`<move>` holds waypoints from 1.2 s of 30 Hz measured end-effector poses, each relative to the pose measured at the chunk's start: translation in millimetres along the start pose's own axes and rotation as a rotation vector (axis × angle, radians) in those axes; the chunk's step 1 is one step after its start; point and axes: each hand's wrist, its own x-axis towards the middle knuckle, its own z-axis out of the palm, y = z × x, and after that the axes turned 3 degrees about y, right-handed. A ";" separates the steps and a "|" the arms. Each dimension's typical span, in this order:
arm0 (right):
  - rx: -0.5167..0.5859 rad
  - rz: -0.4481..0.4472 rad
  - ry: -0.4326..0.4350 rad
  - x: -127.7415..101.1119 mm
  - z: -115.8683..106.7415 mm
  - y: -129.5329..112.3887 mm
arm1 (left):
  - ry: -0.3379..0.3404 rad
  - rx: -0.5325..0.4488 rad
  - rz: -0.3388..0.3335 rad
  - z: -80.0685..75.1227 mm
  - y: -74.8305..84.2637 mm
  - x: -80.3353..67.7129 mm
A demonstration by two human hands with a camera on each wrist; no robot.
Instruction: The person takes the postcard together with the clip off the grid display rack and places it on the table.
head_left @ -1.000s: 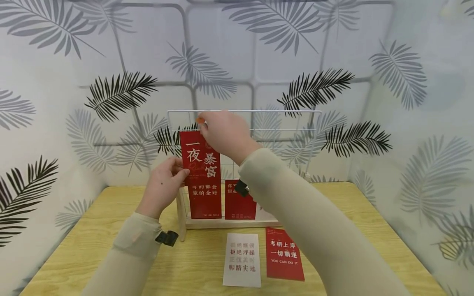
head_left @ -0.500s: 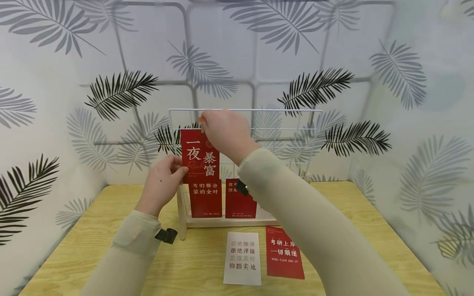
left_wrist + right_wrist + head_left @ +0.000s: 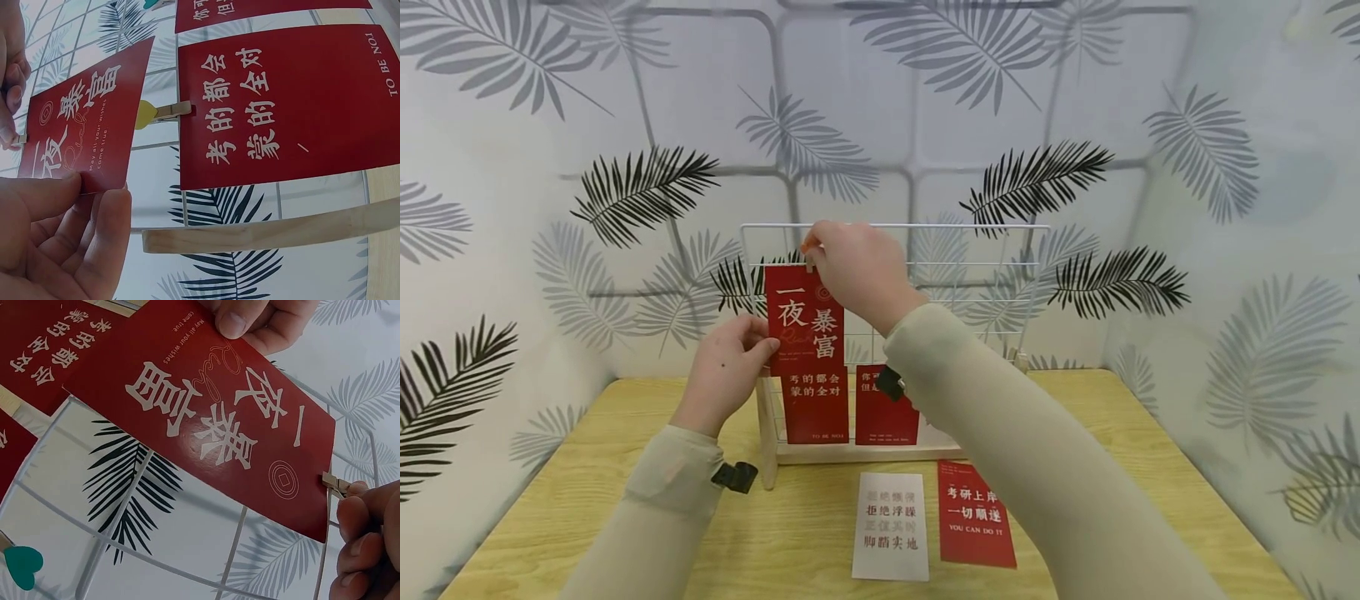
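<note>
My left hand pinches the left edge of a red card with white lettering, thumb on its front in the left wrist view. At the card's top edge, the fingers of my right hand pinch a small wooden clothespin. The clothespin's tip lies over the card edge, beside a rack wire. Behind the card stands a white wire grid rack. Below, another red card hangs from a clothespin with a yellow ornament; the held card tilts out in front of it.
Another red card hangs to the right on the rack, partly behind my right sleeve. A white card and a red card lie on the wooden table. A green heart ornament shows on the rack.
Both hands and the held card stay nearly in place. A little more of the clothespin shows below my right fingers than one second ago.
</note>
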 end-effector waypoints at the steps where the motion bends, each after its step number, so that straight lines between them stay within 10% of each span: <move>1: 0.003 -0.002 0.000 -0.5 0.2 0.1 | -0.003 0.000 -0.002 0.0 -0.2 -0.2; 36: 0.033 -0.090 0.057 -10.8 -4.5 10.3 | -0.013 0.015 0.041 -8.0 2.6 -7.1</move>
